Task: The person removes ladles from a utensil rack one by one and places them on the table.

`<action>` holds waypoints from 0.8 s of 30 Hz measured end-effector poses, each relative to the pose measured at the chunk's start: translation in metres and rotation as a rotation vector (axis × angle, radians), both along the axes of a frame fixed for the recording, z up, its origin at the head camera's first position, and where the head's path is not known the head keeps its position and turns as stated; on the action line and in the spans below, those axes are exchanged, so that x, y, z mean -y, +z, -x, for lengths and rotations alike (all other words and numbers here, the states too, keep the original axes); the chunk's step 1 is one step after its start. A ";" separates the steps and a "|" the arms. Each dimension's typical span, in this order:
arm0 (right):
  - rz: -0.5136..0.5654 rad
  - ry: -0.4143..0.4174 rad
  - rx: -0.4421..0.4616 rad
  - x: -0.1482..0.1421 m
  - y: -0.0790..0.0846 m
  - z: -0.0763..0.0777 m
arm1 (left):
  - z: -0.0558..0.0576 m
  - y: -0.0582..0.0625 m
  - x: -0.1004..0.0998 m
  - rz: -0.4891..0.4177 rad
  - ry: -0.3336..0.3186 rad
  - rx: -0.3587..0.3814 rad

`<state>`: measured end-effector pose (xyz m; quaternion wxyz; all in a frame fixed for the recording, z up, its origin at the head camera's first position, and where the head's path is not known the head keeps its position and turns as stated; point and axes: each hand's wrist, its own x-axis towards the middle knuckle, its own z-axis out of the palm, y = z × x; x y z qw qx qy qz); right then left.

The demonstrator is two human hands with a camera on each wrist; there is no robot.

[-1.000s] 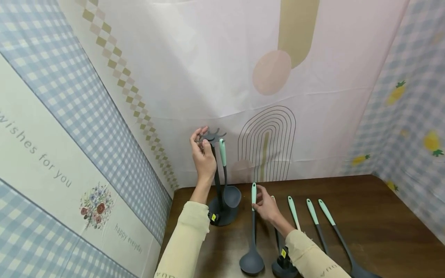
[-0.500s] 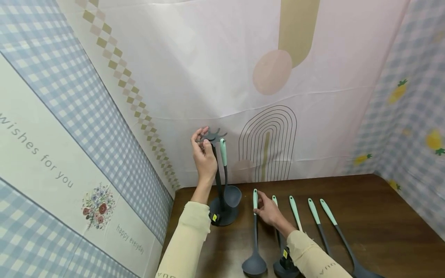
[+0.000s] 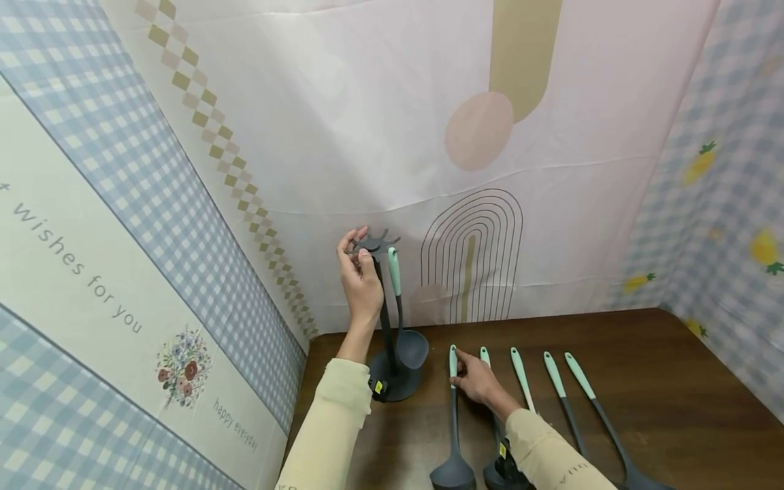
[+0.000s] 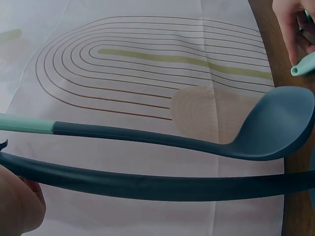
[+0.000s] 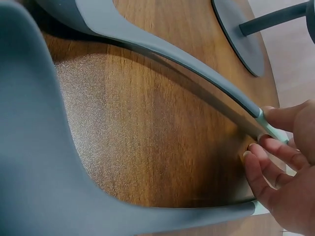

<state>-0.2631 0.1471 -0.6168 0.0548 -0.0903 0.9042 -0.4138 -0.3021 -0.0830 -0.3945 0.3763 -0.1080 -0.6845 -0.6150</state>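
Observation:
My left hand (image 3: 361, 289) grips the dark utensil stand (image 3: 398, 391) near its hooked top, fingers curled around the hook ring. From one hook hangs a grey ladle (image 4: 280, 125) with a mint-green handle, bowl downward beside the pole. To the right, my right hand (image 3: 479, 381) pinches the mint handle end of a grey spoon (image 3: 454, 429) with a broad, rounded head. Thumb and forefinger lie on either side of that handle in the right wrist view, and a shadow runs along the wood below its shaft. The bottom edge of the head view cuts off the spoon's head.
Several more mint-handled utensils lie in a row on the brown wooden table (image 3: 686, 388). Closest to my right hand is a grey one (image 5: 44, 147), partly under the wrist; a slanted handle (image 3: 582, 374) is farthest right. A patterned cloth wall (image 3: 343, 163) rises behind the stand.
My right hand has drawn the spoon's handle slightly toward me and down. My left hand keeps its grip on the stand, and the hanging ladle has stayed put.

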 end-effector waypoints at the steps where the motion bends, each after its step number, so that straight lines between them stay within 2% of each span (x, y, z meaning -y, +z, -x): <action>1: -0.013 0.003 -0.003 0.000 0.000 0.000 | 0.000 0.000 0.000 -0.001 0.001 0.000; 11: -0.154 0.023 -0.059 0.000 -0.004 -0.001 | 0.000 -0.001 0.000 0.012 0.005 -0.020; 16: -0.120 0.058 -0.061 -0.004 -0.002 -0.001 | -0.001 0.000 -0.002 0.014 -0.002 -0.028; 20: -0.073 0.115 -0.018 -0.010 0.009 0.002 | 0.000 -0.001 -0.001 0.013 -0.005 -0.035; 24: -0.126 0.188 0.041 -0.018 0.030 0.004 | 0.000 -0.002 0.002 0.021 -0.001 -0.032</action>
